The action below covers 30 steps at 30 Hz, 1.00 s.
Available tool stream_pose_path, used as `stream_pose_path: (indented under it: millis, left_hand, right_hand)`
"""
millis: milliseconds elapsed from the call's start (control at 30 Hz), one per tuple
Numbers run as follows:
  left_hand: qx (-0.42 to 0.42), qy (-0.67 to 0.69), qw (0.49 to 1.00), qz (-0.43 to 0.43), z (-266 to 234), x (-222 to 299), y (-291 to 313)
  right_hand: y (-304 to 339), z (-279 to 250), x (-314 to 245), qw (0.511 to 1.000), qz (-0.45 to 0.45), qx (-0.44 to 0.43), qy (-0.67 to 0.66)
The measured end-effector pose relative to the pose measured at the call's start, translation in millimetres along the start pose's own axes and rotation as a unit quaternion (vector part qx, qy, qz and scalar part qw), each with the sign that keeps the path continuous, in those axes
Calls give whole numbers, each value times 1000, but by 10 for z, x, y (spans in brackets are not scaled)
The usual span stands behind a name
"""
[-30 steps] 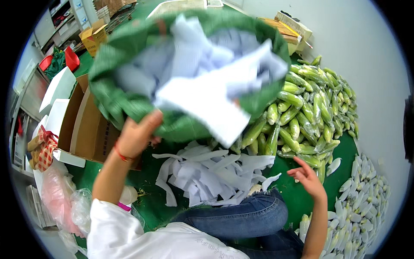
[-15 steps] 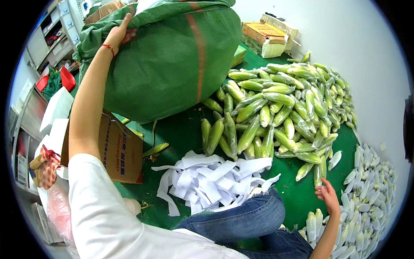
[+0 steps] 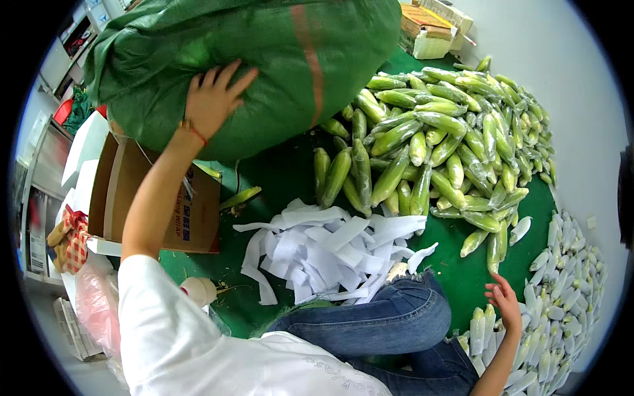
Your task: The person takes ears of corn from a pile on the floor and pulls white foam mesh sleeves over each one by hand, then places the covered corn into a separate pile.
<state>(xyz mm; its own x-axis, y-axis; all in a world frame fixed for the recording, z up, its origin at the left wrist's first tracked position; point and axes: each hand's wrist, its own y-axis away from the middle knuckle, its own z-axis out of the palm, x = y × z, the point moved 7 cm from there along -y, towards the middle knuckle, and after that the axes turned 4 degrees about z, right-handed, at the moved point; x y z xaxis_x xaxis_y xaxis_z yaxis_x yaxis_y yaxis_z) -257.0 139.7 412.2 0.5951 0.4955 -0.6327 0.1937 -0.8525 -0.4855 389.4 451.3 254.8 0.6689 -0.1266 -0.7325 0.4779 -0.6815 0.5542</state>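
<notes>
My left hand (image 3: 214,105) lies with fingers spread against the side of a large, bulging green woven sack (image 3: 264,59) that has an orange stripe. My right hand (image 3: 505,302) hangs with fingers apart, holding nothing, just below the ears of corn at the near right. A big heap of green corn ears (image 3: 456,132) in clear film lies right of the sack. White foam net sleeves (image 3: 330,247) are piled in front of my bent leg. Beyond my right hand, many corn ears in white foam nets (image 3: 561,297) form another heap.
An open cardboard box (image 3: 191,211) stands at the left, partly behind my left arm. Pink plastic bags (image 3: 98,307) and a checked red cloth (image 3: 74,241) are left of me. Another carton (image 3: 422,26) sits at the back by the white wall (image 3: 541,53).
My left hand has let go of the sack's upper edge and moved down and right onto its side. The sack has shifted in view. My right hand stays much the same.
</notes>
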Motion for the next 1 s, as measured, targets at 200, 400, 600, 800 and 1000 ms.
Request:
stream_pose_path:
  millis: [200,400,600,800,1000]
  left_hand:
    - [19,51,999,2,492,-760,-798]
    - [208,57,975,-56,-529,-1438,-1582]
    - [-108,99,970,-194,1302,-1091,-1004]
    - [230,76,943,-228,904,-1432,-281]
    - [-130,434,891,-23,1071,2032,426]
  right_hand:
    - [220,-385,411,995,54,78,5]
    - [702,-949,624,972,89,208,-56]
    - [670,-969,663,971,96,214,-53]
    - [559,-782,560,978,93,184,-33]
    - [832,-962,756,969,132,208,9]
